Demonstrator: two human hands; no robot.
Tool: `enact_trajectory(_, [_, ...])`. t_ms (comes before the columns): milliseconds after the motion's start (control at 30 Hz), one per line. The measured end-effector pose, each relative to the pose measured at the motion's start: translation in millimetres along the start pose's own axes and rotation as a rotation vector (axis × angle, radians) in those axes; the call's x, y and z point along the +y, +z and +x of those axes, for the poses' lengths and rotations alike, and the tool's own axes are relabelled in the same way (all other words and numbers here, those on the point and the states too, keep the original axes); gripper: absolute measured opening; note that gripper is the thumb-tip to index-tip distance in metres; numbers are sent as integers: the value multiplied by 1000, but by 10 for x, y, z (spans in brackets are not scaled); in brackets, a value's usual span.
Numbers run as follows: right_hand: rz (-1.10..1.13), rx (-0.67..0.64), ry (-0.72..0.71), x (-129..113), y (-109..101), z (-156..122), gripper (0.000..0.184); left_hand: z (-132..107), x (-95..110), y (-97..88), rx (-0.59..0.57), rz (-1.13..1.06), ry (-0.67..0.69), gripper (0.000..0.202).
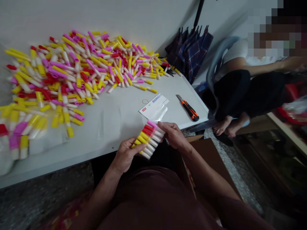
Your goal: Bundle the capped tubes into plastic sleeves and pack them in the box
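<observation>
Left hand (126, 155): half closed, gripping the lower end of the pen bundle.
Right hand (173, 135): curled, holding the bundle's upper end.
Pen bundle (148, 139): white pens with yellow, red and pink caps, side by side, over the table edge.
Loose pens (72, 70): heaped on the white table (168, 86).
Plastic bag (153, 108): just beyond the bundle.
Utility knife (188, 108): orange, right of the bag.

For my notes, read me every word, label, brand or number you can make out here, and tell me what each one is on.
On the white card of the clear plastic bag, the blue print and small red label are too small and blurred to read; no readable text shows on the orange-and-black utility knife or the bundle of white pens.
</observation>
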State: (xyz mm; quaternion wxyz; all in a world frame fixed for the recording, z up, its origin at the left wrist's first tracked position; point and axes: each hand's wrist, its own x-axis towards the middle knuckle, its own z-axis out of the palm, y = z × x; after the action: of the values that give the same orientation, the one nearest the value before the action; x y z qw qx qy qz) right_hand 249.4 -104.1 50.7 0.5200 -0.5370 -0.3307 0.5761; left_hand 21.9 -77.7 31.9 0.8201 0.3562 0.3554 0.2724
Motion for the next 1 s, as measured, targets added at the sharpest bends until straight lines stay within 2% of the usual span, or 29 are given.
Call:
enact_trajectory(100, [-80, 9, -35, -23, 30, 36, 47, 6, 13, -29, -15, -40, -1, 42])
enact_trajectory(233, [-120, 62, -82, -34, 80, 80, 47, 14, 16, -54, -22, -105, 56, 57])
enact_trajectory(333, [-52, 101, -98, -44, 134, 98, 47, 21, -19, -40, 29, -84, 102, 47])
enact_trajectory(467, [26, 82, -82, -64, 197, 89, 45, 15, -66, -18, 112, -19, 93, 34])
enact_trajectory(600, [-31, 63, -94, -85, 240, 52, 46, 7, -28, -16, 57, 27, 93, 36])
enact_trajectory(700, [-103, 66, -105, -75, 281, 19, 47, 16, -3, -19, 78, 48, 115, 37])
enact_trajectory(833, [-94, 111, -59, -3, 329, -5, 44, 10, -71, -17, 110, 32, 79, 35])
enact_trajectory(1000, [-58, 34, 17, 41, 332, -29, 40, -74, -142, -6, 146, -67, 45, 34])
